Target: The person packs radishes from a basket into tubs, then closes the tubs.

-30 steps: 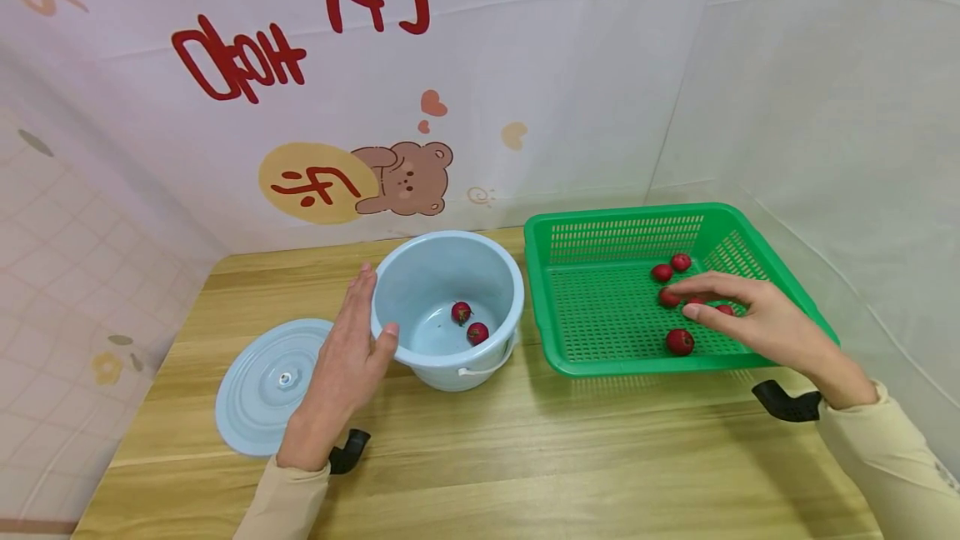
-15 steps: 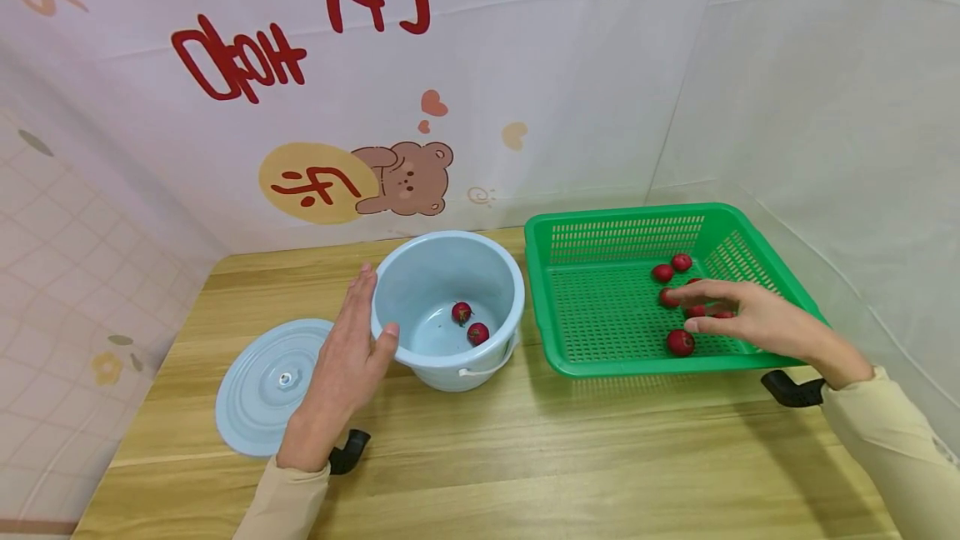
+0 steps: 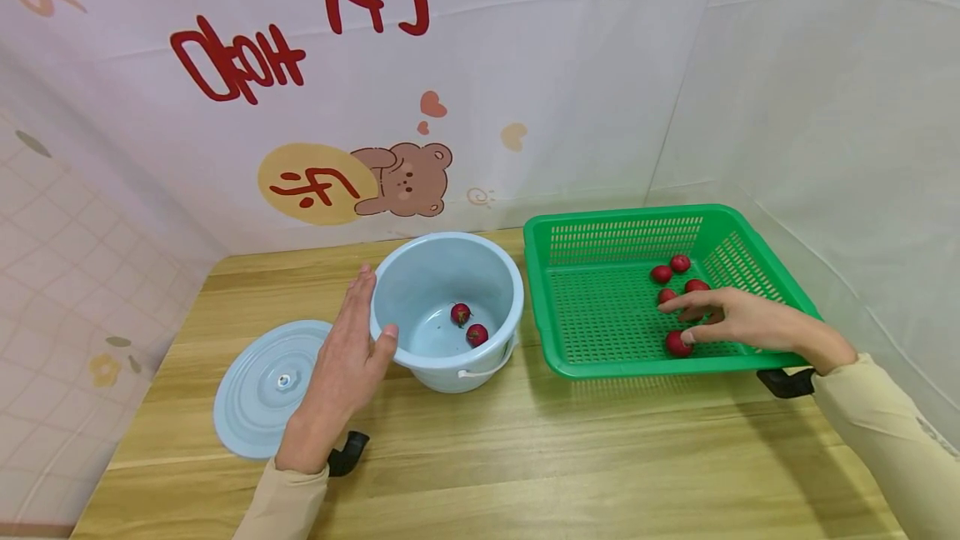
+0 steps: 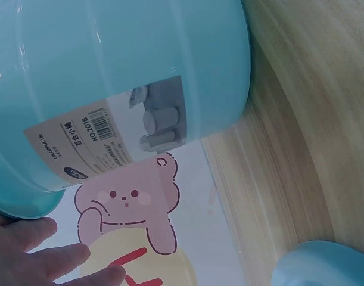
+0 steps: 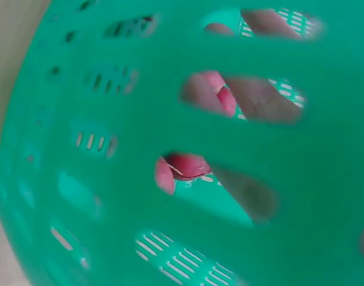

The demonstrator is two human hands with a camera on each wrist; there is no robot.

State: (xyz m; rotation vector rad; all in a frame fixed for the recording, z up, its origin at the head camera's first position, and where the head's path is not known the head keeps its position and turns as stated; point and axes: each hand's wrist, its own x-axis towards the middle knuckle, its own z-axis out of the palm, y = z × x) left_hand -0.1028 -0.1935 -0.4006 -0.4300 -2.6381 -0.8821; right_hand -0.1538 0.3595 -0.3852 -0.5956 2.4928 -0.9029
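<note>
Light-blue bucket [image 3: 446,272] stands upright and uncovered on the tabletop; pale handle lowered on its near side, printed label "NO.2018" on its wall. Left grip [image 3: 341,365] lies at its rim. Two round red fruits [image 3: 477,335] sit apart on the bucket floor, bits of stem showing. Right of it, green slotted basket [image 3: 600,319] stands level, at least five similar fruits visible inside. Right grip [image 3: 738,319] is over them, thumb at the nearest fruit.
</note>
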